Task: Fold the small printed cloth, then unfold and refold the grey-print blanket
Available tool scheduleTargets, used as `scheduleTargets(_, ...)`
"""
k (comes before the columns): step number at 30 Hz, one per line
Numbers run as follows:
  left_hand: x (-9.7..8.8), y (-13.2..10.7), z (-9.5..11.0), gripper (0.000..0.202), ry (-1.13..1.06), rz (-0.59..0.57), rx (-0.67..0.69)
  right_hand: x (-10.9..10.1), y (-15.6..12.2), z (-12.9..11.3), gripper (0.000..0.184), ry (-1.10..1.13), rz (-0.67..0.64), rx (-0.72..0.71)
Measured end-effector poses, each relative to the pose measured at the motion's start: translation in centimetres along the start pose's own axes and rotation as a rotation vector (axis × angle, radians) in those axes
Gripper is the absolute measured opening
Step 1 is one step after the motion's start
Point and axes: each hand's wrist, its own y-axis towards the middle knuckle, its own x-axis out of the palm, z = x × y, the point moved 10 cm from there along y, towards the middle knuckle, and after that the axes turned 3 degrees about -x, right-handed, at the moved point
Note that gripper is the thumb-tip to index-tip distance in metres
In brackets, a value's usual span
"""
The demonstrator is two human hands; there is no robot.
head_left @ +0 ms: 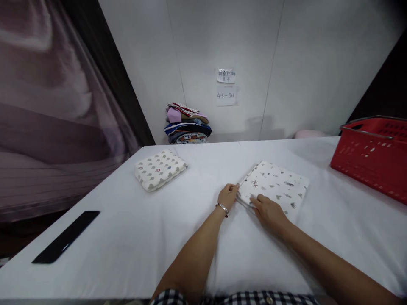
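Note:
A folded white cloth (276,183) with small leaf and animal-like prints lies flat on the white-covered table in front of me, slightly to the right. My left hand (227,196), a bracelet at its wrist, pinches the cloth's left corner with its fingers closed. At the near edge, my right hand (269,213) grips the cloth, fingertips on the top layer and the thumb out of sight. Farther left rests a second folded cloth (161,168), white with grey tree-like prints, apart from both hands.
A red plastic basket (372,156) with a metal handle stands at the right. Several folded fabrics form a stack (188,123) by the back wall. A flat black object (66,237) lies at the table's left edge. Two paper signs (227,95) hang on the wall; a pinkish curtain (57,106) hangs left.

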Motion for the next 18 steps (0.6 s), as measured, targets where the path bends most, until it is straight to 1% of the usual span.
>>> scheduleTargets(3,0.0,-0.4,1.6,0.028,0.212,0.047,0.106,0.0,0.1,-0.4,0.032,-0.023,0.023,-0.029)
scheduleTargets(5,0.2,-0.4,1.7,0.019,0.317,0.052,0.097,-0.3,-0.1,-0.7,0.032,-0.033,0.033,-0.064)
scheduleTargets(7,0.3,-0.2,1.4,0.016,0.364,0.058,0.069,-0.7,-0.6,-0.9,0.032,-0.021,0.035,-0.104)
scheduleTargets(10,0.4,0.1,1.1,0.016,0.395,0.063,0.07,-1.1,-2.5,-0.8,0.036,0.012,0.047,-0.152)
scheduleTargets(14,0.3,0.2,1.2,0.018,0.417,0.055,0.084,-1.3,-5.9,-0.2,0.048,-0.042,0.16,-0.165)
scheduleTargets(16,0.2,0.0,1.5,0.018,0.442,0.053,0.085,-1.1,-7.2,0.6,0.052,-0.084,0.202,-0.156)
scheduleTargets(18,0.3,-0.5,2.0,0.018,0.49,0.052,0.085,-0.7,-8.1,2.0,0.053,-0.104,0.197,-0.153)
